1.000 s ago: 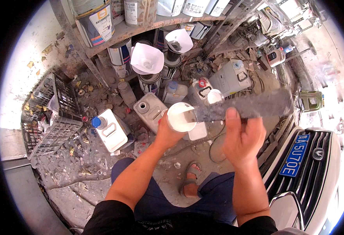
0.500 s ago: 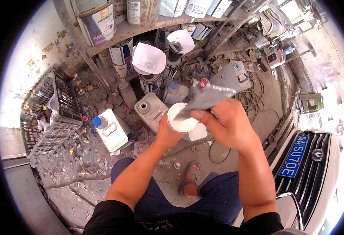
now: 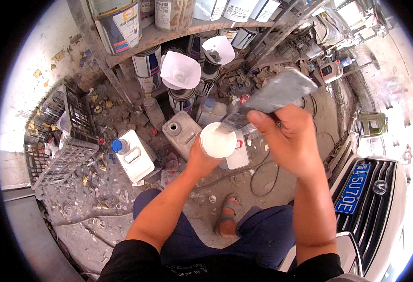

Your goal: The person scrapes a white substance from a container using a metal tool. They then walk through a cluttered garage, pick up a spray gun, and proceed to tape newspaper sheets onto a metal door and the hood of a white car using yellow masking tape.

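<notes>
I had the left hand (image 3: 203, 157) curled round a white cup (image 3: 216, 155), the right hand (image 3: 292, 138) pinching a grey blade (image 3: 281, 90) at the cup's rim.

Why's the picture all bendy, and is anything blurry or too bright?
Head view: the fisheye lens bows the shelf and leaves the corners black; head view: the grey blade in the right hand looks smeared, probably motion blur; head view: glare washes out the wall at far right.
</notes>
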The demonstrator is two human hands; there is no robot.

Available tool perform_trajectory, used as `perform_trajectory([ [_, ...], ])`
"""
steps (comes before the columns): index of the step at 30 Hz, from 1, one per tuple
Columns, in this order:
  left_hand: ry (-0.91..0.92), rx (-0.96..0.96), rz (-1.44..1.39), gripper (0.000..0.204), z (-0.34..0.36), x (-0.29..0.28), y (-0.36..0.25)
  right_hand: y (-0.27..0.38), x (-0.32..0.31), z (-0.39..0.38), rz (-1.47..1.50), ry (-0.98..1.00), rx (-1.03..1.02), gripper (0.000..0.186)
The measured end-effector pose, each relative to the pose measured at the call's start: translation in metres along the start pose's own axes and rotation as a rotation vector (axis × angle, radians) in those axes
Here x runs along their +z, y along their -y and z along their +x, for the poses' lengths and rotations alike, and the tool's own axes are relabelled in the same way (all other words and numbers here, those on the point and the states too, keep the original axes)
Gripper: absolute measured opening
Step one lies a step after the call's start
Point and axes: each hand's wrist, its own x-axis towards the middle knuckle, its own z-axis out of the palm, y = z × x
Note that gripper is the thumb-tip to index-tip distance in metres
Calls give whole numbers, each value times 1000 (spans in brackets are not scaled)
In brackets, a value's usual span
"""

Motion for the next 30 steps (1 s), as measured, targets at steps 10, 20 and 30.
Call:
perform_trajectory([
  [10, -19, 58, -128, 54, 1, 0, -1, -17, 5, -11, 51, 306, -301, 15],
  [20, -97, 53, -21, 56, -2, 2, -10, -15, -14, -2, -46, 108, -136, 13],
  [30, -18, 64, -128, 52, -1, 0, -3, -14, -4, -16, 78, 337, -292, 19],
])
